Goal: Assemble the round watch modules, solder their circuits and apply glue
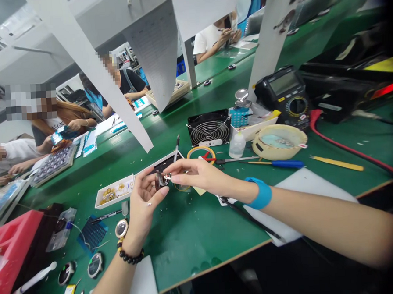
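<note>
Holding a small round part (159, 181) up in the air with two hands

The part is over the middle of the green surface (194, 235), back from the near edge. The left hand (145, 201) has its thumb and fingers bent in around the part, closed on it. The right hand (194, 173) has its thumb and pointing finger almost together, pinching the part's shiny side. I cannot tell how tight the pinch is.

I think the part could slip, because it is small and only fingers hold it up. Then it could bang on the surface, or roll off the near edge. If the right fingers pull too hard, a tiny bit could bend or snap. If it drops past the far side of the left hand, it could land in the white tray (113, 202) with the yellow rings (108, 195) and be hard to find. A black strip (253, 221) lies close to the right arm and reaches the near edge, so one bump could knock it off.
</note>
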The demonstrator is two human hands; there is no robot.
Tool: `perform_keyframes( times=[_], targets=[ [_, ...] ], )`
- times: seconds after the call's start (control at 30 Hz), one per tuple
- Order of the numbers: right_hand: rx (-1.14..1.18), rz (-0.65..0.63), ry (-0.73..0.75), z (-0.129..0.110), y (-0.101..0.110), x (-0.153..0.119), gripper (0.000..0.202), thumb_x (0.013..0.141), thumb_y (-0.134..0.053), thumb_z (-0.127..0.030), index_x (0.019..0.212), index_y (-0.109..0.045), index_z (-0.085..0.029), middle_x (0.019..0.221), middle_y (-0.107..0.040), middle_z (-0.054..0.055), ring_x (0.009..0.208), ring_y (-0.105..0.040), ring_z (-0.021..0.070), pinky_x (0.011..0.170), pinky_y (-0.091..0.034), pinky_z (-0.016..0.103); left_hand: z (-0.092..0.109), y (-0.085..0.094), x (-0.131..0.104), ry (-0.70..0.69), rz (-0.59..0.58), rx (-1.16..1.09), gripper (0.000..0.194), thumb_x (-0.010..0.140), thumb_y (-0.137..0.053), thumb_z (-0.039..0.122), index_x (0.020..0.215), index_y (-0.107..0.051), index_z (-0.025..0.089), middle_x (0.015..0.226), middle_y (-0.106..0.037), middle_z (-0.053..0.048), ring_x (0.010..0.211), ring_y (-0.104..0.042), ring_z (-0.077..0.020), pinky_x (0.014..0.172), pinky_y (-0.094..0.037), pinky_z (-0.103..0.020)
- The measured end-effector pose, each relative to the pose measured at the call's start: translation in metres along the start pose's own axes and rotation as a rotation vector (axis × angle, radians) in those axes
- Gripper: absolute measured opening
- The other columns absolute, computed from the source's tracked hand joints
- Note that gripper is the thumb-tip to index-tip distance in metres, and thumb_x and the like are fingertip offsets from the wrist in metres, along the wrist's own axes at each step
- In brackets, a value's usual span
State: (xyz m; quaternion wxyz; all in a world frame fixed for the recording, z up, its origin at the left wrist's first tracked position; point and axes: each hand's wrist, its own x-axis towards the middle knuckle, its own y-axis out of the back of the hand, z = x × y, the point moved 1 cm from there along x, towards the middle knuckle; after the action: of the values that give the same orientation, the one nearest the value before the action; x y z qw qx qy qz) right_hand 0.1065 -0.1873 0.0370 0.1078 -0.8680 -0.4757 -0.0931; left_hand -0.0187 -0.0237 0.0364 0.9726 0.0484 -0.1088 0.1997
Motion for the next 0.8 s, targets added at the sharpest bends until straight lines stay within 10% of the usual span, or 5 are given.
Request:
perform_keyframes(
  times=[0.8],
  targets=[
    [-0.134,-0.005,-0.111,-0.003,0.010,0.003,0.025,0.086,-0.075,-0.039,0.094,-0.069,-0.016,0.095,-0.073,0.005,0.075,-0.066,0.0139,0.067,-0.052,0.026,-0.006,-0.004,-0.016,-0.455,0.184,0.606,0.052,0.084,-0.079,0.018,0.132,-0.059,0.025,0.126,-0.065,-0.010,0.114,-0.065,-0.0251,0.094,-0.057,-0.041]
  ],
)
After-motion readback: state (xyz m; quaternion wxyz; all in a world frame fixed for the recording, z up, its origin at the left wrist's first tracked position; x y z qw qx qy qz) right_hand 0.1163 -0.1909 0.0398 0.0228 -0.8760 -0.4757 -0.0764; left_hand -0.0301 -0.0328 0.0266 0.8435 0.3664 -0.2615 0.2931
